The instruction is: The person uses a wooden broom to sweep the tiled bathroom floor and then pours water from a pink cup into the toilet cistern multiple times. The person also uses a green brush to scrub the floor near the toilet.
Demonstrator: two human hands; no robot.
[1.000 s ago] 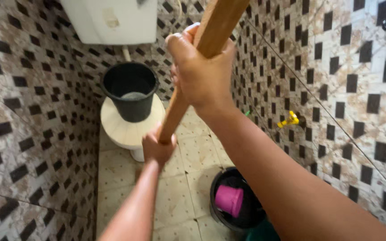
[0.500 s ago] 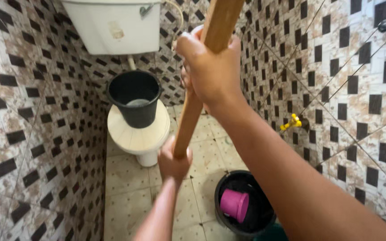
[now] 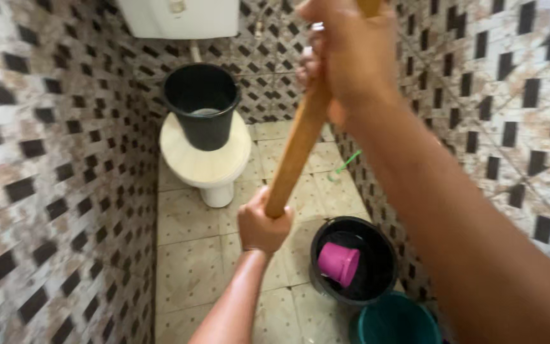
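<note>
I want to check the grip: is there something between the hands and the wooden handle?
Nothing visible. The left hand wraps the wooden handle low down, and the right hand grips it near the top, both directly on the wood.

Tiled bathroom — toilet (image 3: 205, 159), cistern (image 3: 183, 18).

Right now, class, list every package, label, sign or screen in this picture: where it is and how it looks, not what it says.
Label: a small pale squarish sticker on the front of the white cistern, top of the picture, above the black bucket on the toilet lid; too blurred to show more.
Packages, signs, screens: none in view.
</note>
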